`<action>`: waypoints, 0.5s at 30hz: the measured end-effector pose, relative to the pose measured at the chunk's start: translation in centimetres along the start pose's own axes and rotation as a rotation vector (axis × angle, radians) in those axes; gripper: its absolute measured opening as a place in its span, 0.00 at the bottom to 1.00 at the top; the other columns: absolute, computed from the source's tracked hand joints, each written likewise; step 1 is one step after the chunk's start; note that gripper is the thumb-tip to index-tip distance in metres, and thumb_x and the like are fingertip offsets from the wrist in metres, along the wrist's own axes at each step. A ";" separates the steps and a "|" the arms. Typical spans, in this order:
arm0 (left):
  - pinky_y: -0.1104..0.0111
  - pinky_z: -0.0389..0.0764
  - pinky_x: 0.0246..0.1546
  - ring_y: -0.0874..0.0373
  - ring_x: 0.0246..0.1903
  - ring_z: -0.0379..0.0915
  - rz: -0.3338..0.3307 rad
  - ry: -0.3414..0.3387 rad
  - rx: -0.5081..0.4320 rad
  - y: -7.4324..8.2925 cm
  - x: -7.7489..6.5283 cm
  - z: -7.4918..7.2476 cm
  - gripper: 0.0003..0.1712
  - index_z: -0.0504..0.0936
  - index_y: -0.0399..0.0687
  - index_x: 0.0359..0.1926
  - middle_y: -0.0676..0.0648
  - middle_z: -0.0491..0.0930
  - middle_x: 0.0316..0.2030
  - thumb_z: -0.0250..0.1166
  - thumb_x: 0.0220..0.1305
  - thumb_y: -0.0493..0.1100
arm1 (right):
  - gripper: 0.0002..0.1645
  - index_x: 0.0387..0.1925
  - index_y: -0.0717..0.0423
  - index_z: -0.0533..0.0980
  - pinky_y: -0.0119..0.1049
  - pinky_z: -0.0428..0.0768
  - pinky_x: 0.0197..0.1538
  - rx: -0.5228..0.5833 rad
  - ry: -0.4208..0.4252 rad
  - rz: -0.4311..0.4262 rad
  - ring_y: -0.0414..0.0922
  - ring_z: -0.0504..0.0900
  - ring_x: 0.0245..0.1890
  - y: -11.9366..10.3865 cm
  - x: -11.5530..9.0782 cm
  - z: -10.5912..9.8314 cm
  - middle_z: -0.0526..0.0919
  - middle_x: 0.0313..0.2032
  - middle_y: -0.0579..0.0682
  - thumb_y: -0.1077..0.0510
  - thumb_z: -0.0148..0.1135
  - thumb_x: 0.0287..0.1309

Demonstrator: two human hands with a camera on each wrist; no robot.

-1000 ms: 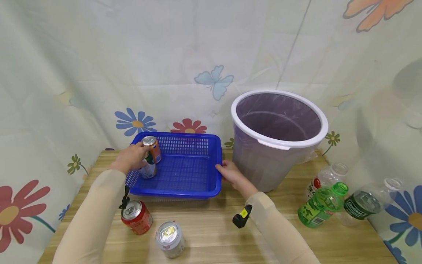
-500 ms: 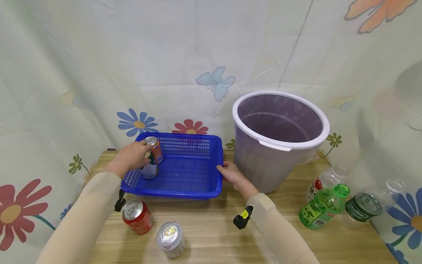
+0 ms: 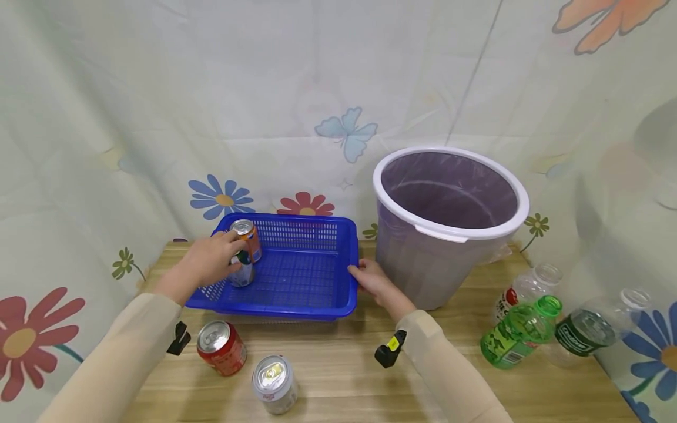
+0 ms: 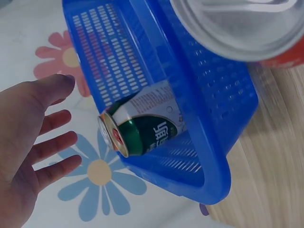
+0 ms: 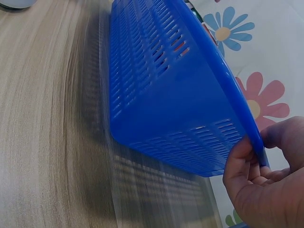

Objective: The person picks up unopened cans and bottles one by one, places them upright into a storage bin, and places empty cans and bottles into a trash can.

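My left hand (image 3: 214, 258) is over the left end of a blue plastic basket (image 3: 296, 309), fingers loosely spread. In the left wrist view a gap shows between it and the green-and-white drink can (image 4: 142, 126), which stands in the basket. An orange can (image 3: 248, 238) stands just behind that one, partly covered by my fingers in the head view. My right hand (image 3: 372, 277) grips the rim at the basket's right end; the right wrist view shows thumb and fingers (image 5: 242, 164) pinching the edge.
A red can (image 3: 222, 348) and a silver-white can (image 3: 275, 385) stand in front of the basket. To its right is a lined bin (image 3: 423, 264) with a white rim. Several plastic bottles, one a green bottle (image 3: 520, 332), stand at the table's right. A printed curtain (image 3: 264, 117) hangs behind.
My left hand has loosened from the green-and-white can, and its wrist and forearm have swung left. The right hand keeps its hold on the basket rim.
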State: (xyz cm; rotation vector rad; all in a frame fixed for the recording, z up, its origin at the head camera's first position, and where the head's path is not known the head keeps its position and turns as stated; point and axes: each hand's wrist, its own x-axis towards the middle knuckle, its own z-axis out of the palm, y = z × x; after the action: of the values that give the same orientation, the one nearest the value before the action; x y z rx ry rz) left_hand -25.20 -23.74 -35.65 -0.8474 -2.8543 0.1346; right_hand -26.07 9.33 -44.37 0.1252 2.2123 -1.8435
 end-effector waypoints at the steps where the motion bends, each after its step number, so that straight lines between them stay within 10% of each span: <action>1: 0.56 0.79 0.31 0.47 0.36 0.74 0.000 0.003 -0.008 0.2 -0.2 0.0 0.19 0.78 0.44 0.43 0.42 0.75 0.41 0.69 0.51 0.47 | 0.17 0.48 0.71 0.67 0.31 0.77 0.29 -0.004 -0.001 0.000 0.41 0.76 0.27 0.0 0.0 0.0 0.77 0.33 0.55 0.60 0.49 0.63; 15: 0.58 0.78 0.32 0.49 0.35 0.74 0.046 0.122 -0.070 1.5 -3.4 -0.2 0.17 0.80 0.44 0.42 0.43 0.75 0.42 0.69 0.51 0.45 | 0.17 0.47 0.69 0.69 0.31 0.76 0.28 -0.031 0.000 0.010 0.39 0.74 0.25 0.2 0.3 0.0 0.77 0.33 0.54 0.59 0.49 0.63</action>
State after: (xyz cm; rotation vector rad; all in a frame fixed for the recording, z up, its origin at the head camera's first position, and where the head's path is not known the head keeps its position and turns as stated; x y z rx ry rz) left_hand -21.57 -24.37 -36.03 -0.9024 -2.7406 -0.0111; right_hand -26.28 9.34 -44.63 0.1307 2.2348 -1.8037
